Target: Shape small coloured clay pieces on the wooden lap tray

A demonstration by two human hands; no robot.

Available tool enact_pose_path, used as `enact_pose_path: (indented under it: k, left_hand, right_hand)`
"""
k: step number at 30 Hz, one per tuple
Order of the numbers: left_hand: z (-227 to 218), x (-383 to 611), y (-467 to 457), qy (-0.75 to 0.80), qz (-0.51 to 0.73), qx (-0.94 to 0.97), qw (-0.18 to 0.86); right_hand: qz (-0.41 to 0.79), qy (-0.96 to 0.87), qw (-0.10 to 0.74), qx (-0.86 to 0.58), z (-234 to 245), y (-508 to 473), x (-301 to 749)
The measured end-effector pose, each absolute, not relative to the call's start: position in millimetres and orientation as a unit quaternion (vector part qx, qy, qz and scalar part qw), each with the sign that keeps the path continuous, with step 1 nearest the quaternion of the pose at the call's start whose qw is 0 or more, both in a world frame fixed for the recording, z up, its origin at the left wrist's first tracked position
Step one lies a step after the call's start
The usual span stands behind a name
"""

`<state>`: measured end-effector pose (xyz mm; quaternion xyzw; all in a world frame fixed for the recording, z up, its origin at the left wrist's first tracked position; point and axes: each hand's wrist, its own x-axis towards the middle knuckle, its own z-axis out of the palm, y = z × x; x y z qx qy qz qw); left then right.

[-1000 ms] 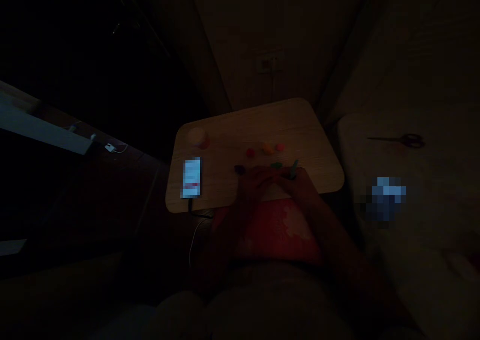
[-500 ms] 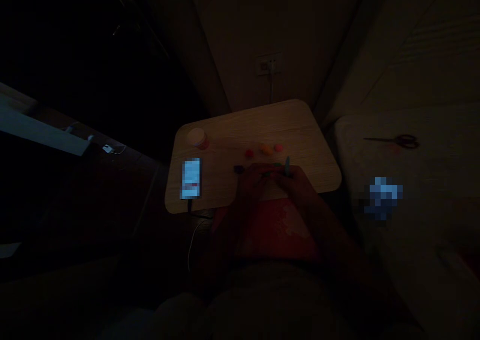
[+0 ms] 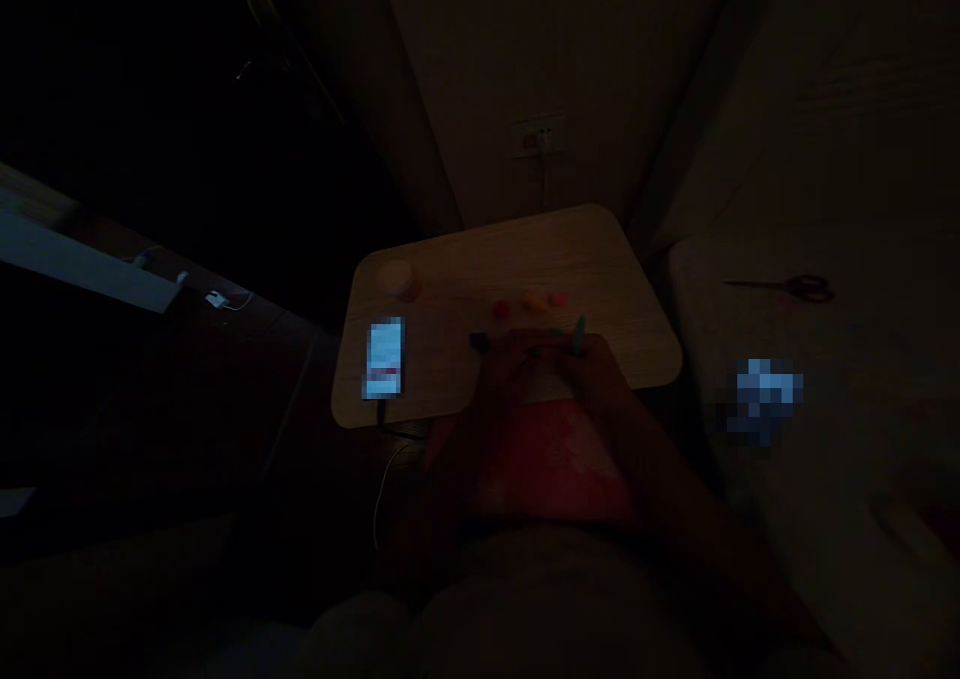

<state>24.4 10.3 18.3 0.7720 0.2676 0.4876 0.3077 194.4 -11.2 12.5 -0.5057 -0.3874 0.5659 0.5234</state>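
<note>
In very dim light, my hands meet at the near edge of a small wooden table. My right hand is closed around a slim teal stick-shaped thing, which points up out of the fingers; its kind is not clear. Beside it, my left hand has its fingers bent in; anything between them is hidden in the dark. A green lump shows just behind the fingers. Farther back lie a red lump, an orange-yellow lump and a pink lump. A dark blue piece sits left of my left hand.
A lit, blurred-out phone with a cable lies at the table's left, and a round lidded tub stands behind it. To the right, scissors lie on a pale surface. A wall socket holds a plug behind the table.
The picture has grown darker and the view has shifted slightly. My hands stay together in nearly the same place, with the teal thing still in my right hand.
</note>
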Motion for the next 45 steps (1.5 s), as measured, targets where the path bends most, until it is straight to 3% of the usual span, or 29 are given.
enact_pose_path:
  k: [5,11,20,29,45]
  left_hand:
    - [16.8,25.8,9.5,0.283,0.483,0.769,0.309]
    - [12.3,23.9,11.4,0.308,0.486,0.757,0.310]
    - [7.4,22.3,9.1,0.288,0.502,0.770,0.268]
    - [7.3,22.5,11.5,0.303,0.517,0.745,0.294]
    - [0.7,22.8,11.0,0.319,0.500,0.763,0.255]
  right_hand:
    - [0.562,-0.384,0.527,-0.510,16.8,-12.1,195.9]
    - [0.571,-0.405,0.474,-0.533,21.0,-13.9,201.9]
    - [0.572,-0.391,0.498,-0.522,20.7,-17.0,199.2]
    - [0.607,-0.377,0.485,-0.504,24.8,-17.9,200.0]
    - [0.577,-0.458,0.413,-0.536,34.7,-22.5,204.8]
